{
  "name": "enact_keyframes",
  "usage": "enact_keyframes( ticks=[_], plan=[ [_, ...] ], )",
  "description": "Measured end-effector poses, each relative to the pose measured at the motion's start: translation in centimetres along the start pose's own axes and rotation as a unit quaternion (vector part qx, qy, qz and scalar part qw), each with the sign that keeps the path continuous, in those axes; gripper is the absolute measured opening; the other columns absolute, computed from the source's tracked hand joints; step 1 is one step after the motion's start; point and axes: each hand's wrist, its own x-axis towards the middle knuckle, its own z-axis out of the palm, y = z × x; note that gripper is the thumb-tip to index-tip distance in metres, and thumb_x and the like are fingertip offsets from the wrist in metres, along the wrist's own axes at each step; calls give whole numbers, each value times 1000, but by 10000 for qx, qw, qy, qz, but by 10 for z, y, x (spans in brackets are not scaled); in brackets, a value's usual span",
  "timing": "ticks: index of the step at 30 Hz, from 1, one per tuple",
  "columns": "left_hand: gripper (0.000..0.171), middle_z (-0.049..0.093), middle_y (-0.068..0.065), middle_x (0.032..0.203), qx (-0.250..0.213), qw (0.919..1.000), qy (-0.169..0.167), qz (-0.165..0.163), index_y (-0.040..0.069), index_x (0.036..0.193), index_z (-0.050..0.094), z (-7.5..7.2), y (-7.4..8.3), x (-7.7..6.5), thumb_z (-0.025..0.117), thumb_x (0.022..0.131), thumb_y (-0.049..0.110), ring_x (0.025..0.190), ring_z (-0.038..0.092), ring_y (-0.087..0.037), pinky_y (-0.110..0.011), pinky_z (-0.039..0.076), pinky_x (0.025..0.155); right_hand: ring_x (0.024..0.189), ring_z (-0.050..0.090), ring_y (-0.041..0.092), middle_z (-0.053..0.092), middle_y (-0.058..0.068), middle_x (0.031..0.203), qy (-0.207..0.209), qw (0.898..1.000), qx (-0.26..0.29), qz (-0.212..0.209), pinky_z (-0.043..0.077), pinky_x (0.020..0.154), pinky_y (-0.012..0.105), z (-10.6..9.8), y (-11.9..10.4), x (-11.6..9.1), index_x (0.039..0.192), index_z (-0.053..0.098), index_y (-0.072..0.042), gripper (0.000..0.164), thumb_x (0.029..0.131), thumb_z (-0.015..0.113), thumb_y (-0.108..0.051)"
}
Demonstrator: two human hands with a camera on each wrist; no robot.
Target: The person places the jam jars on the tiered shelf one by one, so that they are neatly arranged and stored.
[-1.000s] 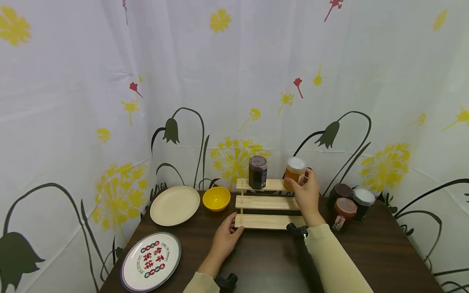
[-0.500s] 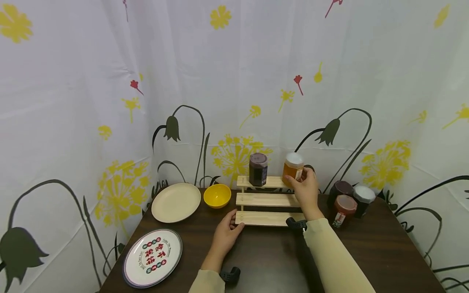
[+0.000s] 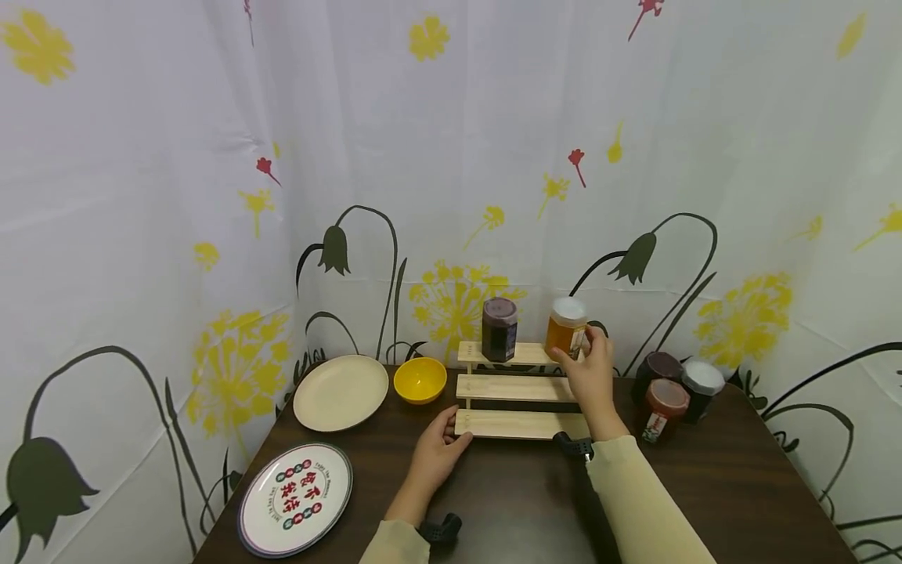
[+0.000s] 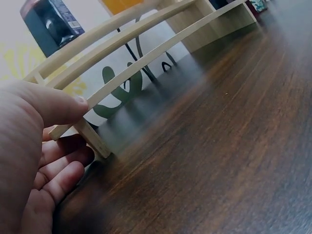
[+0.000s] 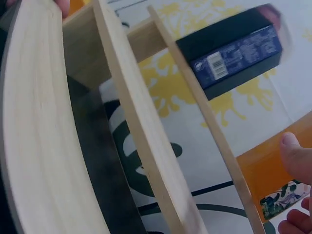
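Note:
A three-tier wooden rack (image 3: 517, 386) stands on the dark table. My left hand (image 3: 431, 460) holds the left end of its lowest tier; in the left wrist view the thumb lies on top and the fingers curl beneath the slat. At the right of the top tier, my right hand (image 3: 593, 381) grips an amber jar (image 3: 561, 337) with a white lid, thumb on the near side. Its glass and patterned label also show in the right wrist view, the jar's base right at the top slat (image 5: 249, 200). A dark jar (image 3: 499, 335) with a purplish lid stands on the left of that tier.
Right of the rack cluster a red jar (image 3: 663, 409), a dark jar (image 3: 655, 366) and a white-lidded jar (image 3: 701, 387). To the left are a yellow bowl (image 3: 420, 381), a cream plate (image 3: 341, 393) and a white printed plate (image 3: 296, 500). A flowered curtain (image 3: 451, 157) hangs behind.
The amber jar has shifted slightly left along the top tier in my right hand. My left hand keeps its hold on the rack's lowest tier.

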Motion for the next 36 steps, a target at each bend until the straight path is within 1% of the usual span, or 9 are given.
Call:
enact_keyframes(
  ticks=[12,15,19,20,23,27,29,33,36],
  plan=[
    [62,72,-12,129,-101,9999,-27,30,5,155,58,4,-3,3,80,100,22,106,64,-20,-24,51,87,152,45,39,46,23,154,721,9963,-11,-469,34,131,51,-33,-4,-30,156,49,0,73,96,86,-17],
    [62,72,-12,128,-44,10000,-45,56,5,155,58,5,-3,3,80,100,23,106,64,-20,-24,51,87,148,47,34,48,20,150,1120,9918,-46,-611,36,130,38,-47,0,-46,153,53,0,69,95,87,-15],
    [63,72,-12,128,35,10000,-31,64,5,155,57,7,-3,2,81,100,23,107,64,-20,-26,52,87,138,52,26,52,15,145,1914,9770,147,-924,44,111,16,-72,10,-65,148,57,2,65,92,88,-8],
    [63,72,-11,128,36,10000,-33,36,5,155,57,7,-2,1,80,100,23,107,64,-20,-26,52,87,136,52,25,52,12,144,2109,9719,267,-1013,46,105,14,-80,13,-69,148,56,3,65,92,87,-6],
    [63,71,-11,129,66,10000,-55,-5,5,156,56,8,-3,0,80,100,24,107,63,-19,-26,52,88,134,52,17,51,1,140,2756,9529,480,-1172,46,108,17,-99,26,-77,146,55,5,64,91,86,0],
    [65,71,-10,129,152,9999,-54,-34,6,157,54,5,-2,1,80,100,24,106,62,-17,-26,51,88,132,46,9,48,-5,134,3565,9299,258,-863,33,123,27,-114,57,-90,142,54,9,65,88,87,3],
    [65,70,-9,129,170,9999,-21,16,8,157,53,2,-1,2,79,100,25,106,61,-18,-27,51,89,129,43,5,46,-7,133,3734,9262,212,-475,33,120,28,-115,71,-94,143,53,8,64,90,87,-2],
    [65,69,-10,128,188,9998,-60,46,9,158,53,0,1,5,78,100,26,107,60,-18,-28,51,91,128,44,6,44,-10,132,3647,9290,628,-42,33,119,27,-117,92,-93,146,50,6,65,94,86,-9],
    [64,70,-8,126,257,9996,-110,-2,10,158,54,2,3,5,78,100,27,106,61,-18,-28,51,90,130,47,11,45,-10,132,3408,9366,806,-104,36,118,27,-120,100,-88,145,51,1,65,92,88,-10]
  ],
)
